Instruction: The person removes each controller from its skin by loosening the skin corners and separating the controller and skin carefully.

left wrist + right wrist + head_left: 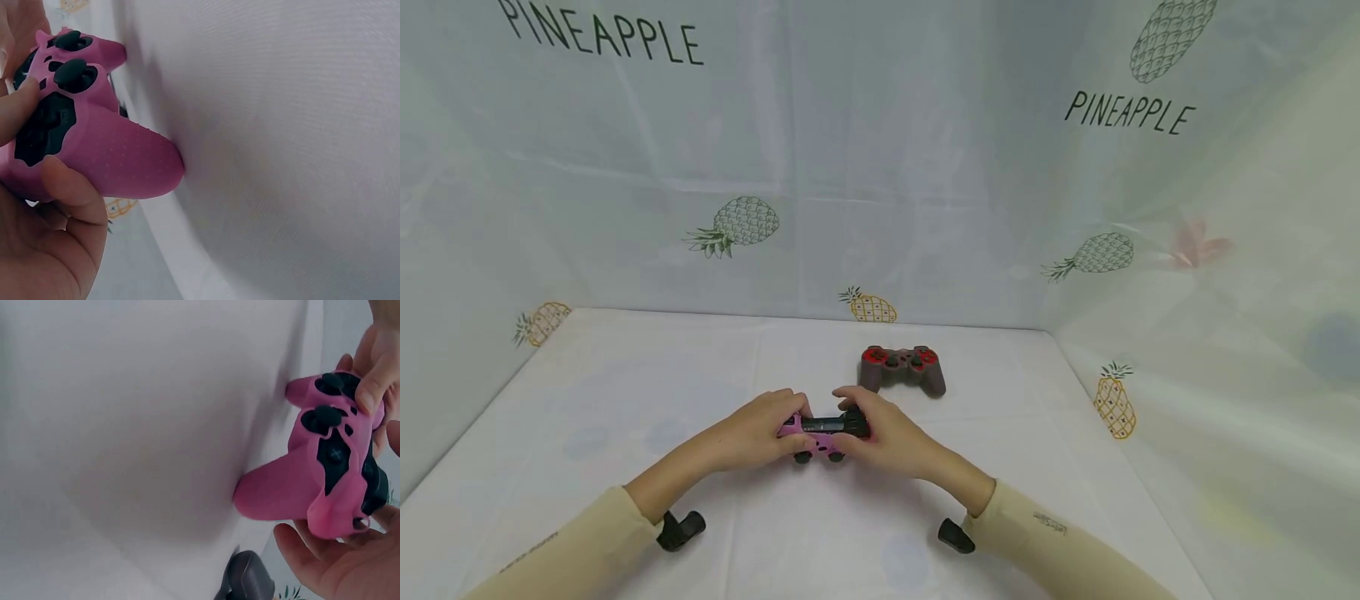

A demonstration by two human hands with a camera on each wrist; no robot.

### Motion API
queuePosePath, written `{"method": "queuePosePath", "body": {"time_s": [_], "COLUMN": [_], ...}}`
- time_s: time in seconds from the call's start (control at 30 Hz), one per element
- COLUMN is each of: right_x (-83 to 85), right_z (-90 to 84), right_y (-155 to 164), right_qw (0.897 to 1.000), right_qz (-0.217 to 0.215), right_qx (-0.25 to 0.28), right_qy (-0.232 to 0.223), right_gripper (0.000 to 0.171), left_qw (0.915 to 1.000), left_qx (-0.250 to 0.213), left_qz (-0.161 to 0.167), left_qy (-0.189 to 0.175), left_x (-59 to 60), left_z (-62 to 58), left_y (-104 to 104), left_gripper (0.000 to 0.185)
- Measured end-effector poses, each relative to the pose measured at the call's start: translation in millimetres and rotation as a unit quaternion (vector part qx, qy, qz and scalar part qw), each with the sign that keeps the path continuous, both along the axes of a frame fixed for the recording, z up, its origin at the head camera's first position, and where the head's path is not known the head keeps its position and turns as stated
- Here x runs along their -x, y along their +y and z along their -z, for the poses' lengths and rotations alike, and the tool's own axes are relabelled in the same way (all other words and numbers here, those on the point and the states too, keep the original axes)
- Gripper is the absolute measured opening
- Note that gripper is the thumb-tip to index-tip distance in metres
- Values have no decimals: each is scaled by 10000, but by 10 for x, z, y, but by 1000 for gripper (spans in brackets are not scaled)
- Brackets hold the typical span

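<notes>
A black game controller in a pink silicone cover is held between both hands above the white table, its handle ends low against the cloth. My left hand grips its left side, the thumb on the front face. My right hand holds the other side, its fingers curled around the shoulder edge. In the right wrist view, the pink cover stands away from the black shoulder buttons at that corner. Black thumbsticks poke through the cover. Parts of the controller's back are hidden.
Behind the hands lies a second controller, dark with red markings. White cloth covers the table, and pineapple-printed sheets hang at the back and sides. Black wrist devices sit below both forearms.
</notes>
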State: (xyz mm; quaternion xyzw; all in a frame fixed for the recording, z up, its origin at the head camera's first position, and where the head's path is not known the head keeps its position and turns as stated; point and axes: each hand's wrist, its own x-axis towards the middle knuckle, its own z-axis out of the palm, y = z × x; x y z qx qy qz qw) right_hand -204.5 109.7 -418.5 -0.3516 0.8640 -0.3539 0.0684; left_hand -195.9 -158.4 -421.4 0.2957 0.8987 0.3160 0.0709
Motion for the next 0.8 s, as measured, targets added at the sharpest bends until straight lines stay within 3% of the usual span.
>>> {"method": "queuePosePath", "body": {"time_s": [0.2,0.53,0.8], "right_x": [9,11,14], "right_z": [2,-14,9], "right_y": [-133,-124,-115], "right_qw": [9999,9998,9998], "right_qz": [-55,18,-20], "right_qx": [25,-165,-216], "right_qy": [124,-58,42], "right_gripper": [47,29,25], "left_qw": [9999,9991,9983], "left_qx": [-121,-299,-448], "left_qz": [-30,-258,-243], "left_qy": [-39,-179,-282], "left_x": [14,13,17], "left_z": [9,19,44], "left_y": [-37,-65,-70], "left_gripper": [27,32,33]}}
